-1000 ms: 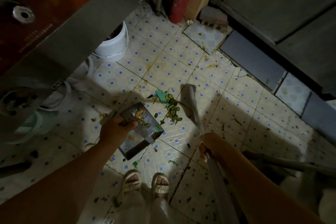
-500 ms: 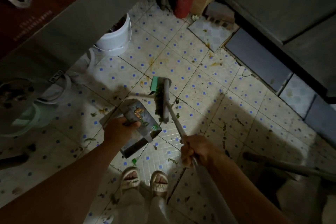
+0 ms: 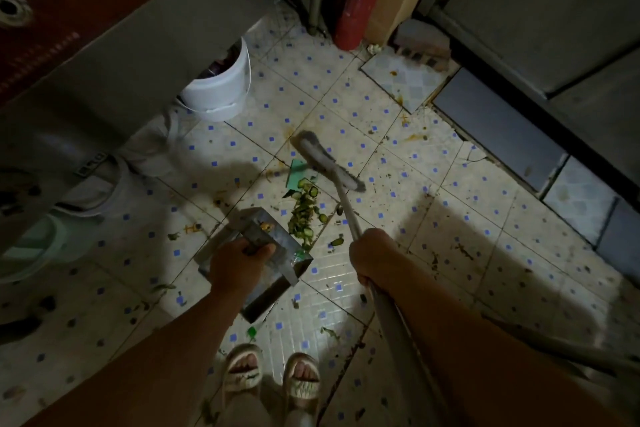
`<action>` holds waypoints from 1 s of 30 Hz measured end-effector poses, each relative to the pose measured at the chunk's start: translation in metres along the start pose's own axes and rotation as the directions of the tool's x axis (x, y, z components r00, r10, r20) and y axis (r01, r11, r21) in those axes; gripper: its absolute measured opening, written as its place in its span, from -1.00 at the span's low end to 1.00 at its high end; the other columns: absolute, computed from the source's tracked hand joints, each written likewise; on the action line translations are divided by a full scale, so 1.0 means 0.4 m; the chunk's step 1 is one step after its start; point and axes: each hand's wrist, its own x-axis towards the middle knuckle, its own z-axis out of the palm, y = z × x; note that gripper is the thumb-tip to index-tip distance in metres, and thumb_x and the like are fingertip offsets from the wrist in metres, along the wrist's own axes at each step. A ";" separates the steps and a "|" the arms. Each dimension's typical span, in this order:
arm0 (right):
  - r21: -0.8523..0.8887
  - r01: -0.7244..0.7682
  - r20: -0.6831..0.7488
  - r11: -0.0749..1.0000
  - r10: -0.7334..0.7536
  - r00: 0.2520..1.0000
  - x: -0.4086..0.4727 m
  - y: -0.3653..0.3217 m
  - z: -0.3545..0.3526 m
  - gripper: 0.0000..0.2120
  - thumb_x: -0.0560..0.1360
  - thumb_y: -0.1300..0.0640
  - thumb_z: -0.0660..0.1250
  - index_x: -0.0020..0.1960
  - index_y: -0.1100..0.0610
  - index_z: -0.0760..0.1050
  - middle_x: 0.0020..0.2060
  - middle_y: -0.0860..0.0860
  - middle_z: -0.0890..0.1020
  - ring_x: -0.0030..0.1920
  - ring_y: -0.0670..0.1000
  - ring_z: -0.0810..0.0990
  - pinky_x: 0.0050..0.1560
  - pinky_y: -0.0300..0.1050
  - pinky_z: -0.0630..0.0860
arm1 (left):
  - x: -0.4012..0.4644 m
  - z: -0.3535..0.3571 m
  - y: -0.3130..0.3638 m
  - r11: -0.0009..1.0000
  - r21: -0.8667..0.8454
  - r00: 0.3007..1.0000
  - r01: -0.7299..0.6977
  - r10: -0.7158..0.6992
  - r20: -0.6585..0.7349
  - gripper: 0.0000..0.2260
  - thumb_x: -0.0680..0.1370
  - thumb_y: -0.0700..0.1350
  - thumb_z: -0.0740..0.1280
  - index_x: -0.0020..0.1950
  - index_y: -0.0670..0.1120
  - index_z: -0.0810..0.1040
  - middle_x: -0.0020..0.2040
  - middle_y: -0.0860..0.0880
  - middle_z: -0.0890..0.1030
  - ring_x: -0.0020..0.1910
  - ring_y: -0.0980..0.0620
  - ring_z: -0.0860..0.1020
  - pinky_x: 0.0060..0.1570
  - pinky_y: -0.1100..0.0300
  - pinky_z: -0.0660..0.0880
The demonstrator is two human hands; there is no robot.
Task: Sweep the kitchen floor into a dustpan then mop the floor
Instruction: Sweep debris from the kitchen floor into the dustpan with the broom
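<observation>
Both forearms are bare, with no sleeves, watch or rings visible. The feet wear pale open-toed slide sandals (image 3: 270, 378) with broad straps, below light beige trousers (image 3: 263, 411).

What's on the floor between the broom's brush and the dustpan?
A pile of green vegetable scraps lies between the broom head and dustpan, seen from the head camera.

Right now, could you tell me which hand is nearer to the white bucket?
Left. The left hand, gripping the dustpan, sits below the white bucket, on its side. The right hand holds the broom handle farther right.
</observation>
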 end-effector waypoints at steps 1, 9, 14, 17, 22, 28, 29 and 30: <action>-0.025 0.016 -0.008 1.000 -0.016 1.000 0.012 -0.001 -0.001 -0.85 0.56 0.27 0.12 -0.04 0.27 0.46 -0.34 0.03 0.41 -0.40 -0.06 0.39 -0.59 -0.39 0.41 | 0.002 0.014 0.005 1.000 -0.002 1.000 -0.002 0.002 -0.002 -0.73 0.52 0.00 0.36 -0.13 -0.22 0.60 -0.30 -0.03 0.53 -0.20 -0.04 0.52 -0.16 0.17 0.43; -0.260 0.046 0.070 0.964 -0.029 0.997 -0.025 0.107 0.057 -0.68 0.61 0.21 0.15 0.32 0.29 0.31 0.08 0.13 0.51 -0.12 -0.02 0.56 -0.24 -0.25 0.50 | 0.018 0.064 0.062 1.000 -0.013 0.999 -0.015 0.015 -0.037 -0.75 0.53 0.06 0.32 -0.10 -0.13 0.59 -0.22 -0.03 0.57 -0.18 0.01 0.50 -0.15 0.19 0.34; -0.239 0.008 0.204 0.971 0.043 0.978 -0.114 0.155 0.066 -0.68 0.61 0.19 0.16 0.33 0.25 0.31 0.19 0.12 0.51 0.07 -0.02 0.58 -0.04 -0.26 0.49 | 0.010 0.075 0.097 1.000 0.016 0.999 0.010 -0.009 -0.048 -0.66 0.55 0.06 0.29 0.00 -0.23 0.58 -0.14 -0.12 0.59 -0.11 -0.06 0.54 -0.16 0.17 0.33; -0.180 -0.017 0.255 0.983 0.064 0.965 -0.153 0.157 0.066 -0.67 0.61 0.16 0.17 0.34 0.23 0.30 -0.07 0.04 0.52 -0.23 -0.11 0.50 -0.24 -0.26 0.47 | 0.004 0.071 0.082 1.000 -0.008 0.999 -0.008 0.008 -0.050 -0.67 0.55 0.04 0.32 -0.03 -0.26 0.58 -0.15 -0.15 0.58 -0.14 -0.09 0.51 -0.17 0.18 0.34; -0.200 -0.012 0.267 0.980 0.066 0.961 -0.181 0.164 0.056 -0.69 0.60 0.15 0.17 0.30 0.26 0.35 0.07 0.09 0.51 -0.05 -0.05 0.49 -0.20 -0.30 0.41 | -0.021 0.056 0.051 1.000 -0.023 0.999 -0.021 0.020 -0.032 -0.65 0.54 -0.01 0.35 -0.03 -0.34 0.57 -0.13 -0.27 0.57 -0.02 -0.22 0.54 -0.22 0.20 0.32; -0.188 0.045 0.223 0.981 -0.002 0.975 -0.202 0.211 0.001 -0.76 0.62 0.22 0.08 -0.04 0.38 0.43 -0.39 0.01 0.30 -0.31 0.00 0.43 -0.41 -0.29 0.29 | -0.037 0.036 0.010 0.997 -0.069 1.000 0.021 -0.021 0.000 -0.65 0.51 -0.02 0.38 0.02 -0.34 0.58 -0.02 -0.30 0.60 0.02 -0.24 0.55 -0.08 0.10 0.39; -0.148 0.017 0.180 0.989 0.010 0.984 -0.198 0.213 -0.003 -0.74 0.62 0.19 0.10 0.14 0.35 0.43 -0.38 0.01 0.35 -0.43 -0.08 0.42 -0.51 -0.31 0.33 | -0.038 0.034 0.009 0.998 -0.059 1.000 0.021 -0.020 0.012 -0.65 0.51 -0.02 0.38 0.02 -0.33 0.58 -0.03 -0.29 0.61 0.02 -0.23 0.55 -0.09 0.13 0.38; -0.070 -0.020 0.137 0.997 0.029 0.990 -0.202 0.205 -0.010 -0.73 0.62 0.17 0.12 0.23 0.30 0.41 -0.35 0.03 0.40 -0.53 -0.13 0.41 -0.59 -0.34 0.31 | -0.040 0.031 0.007 0.998 -0.055 1.000 0.023 -0.022 0.021 -0.66 0.52 -0.02 0.38 0.02 -0.32 0.59 -0.04 -0.29 0.61 0.01 -0.22 0.56 -0.11 0.14 0.37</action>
